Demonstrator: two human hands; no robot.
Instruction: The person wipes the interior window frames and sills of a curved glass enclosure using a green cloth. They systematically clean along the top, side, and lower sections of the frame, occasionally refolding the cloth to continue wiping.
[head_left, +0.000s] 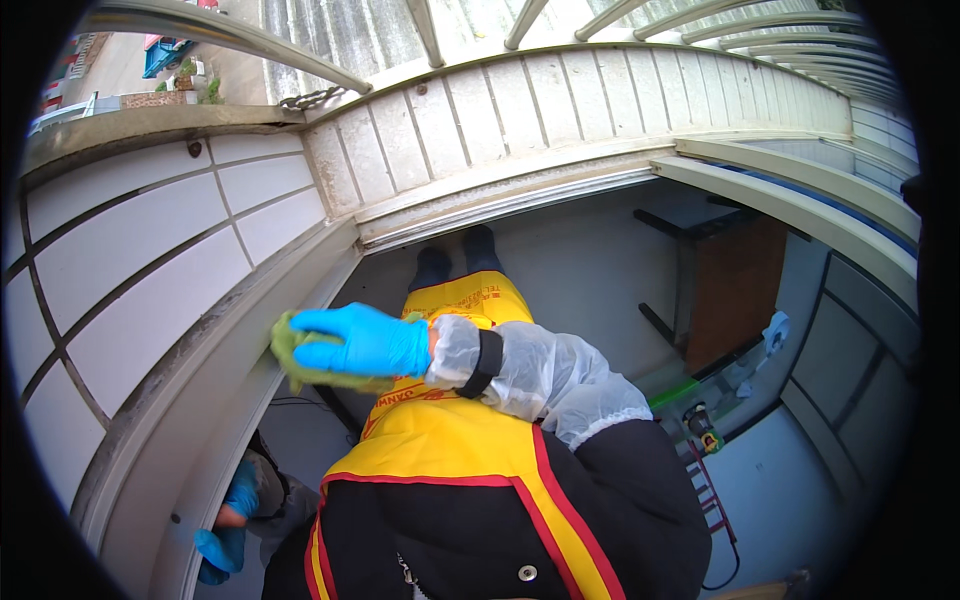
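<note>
My right hand (367, 341), in a blue glove, holds a green cloth (283, 352) against the side upright of a pale metal window frame (247, 367). A clear plastic sleeve cover (536, 364) with a black band wraps the right forearm. Lower down, my left hand (236, 517), also blue-gloved, grips the inner edge of that same upright; a patch of skin shows at its glove, and part of the hand is hidden. Between them hangs my yellow apron (420, 442) with red trim and printed writing. My dark shoes (450, 259) are on the floor below.
Beyond the sill track (510, 191) runs a tiled ledge (517, 112) with metal railing bars (427, 37). White wall tiles (142, 232) flank the upright. Sliding sashes (787, 202) are at right. Indoors stand brown-panelled furniture (739, 292) and a red ladder-like rack (712, 491).
</note>
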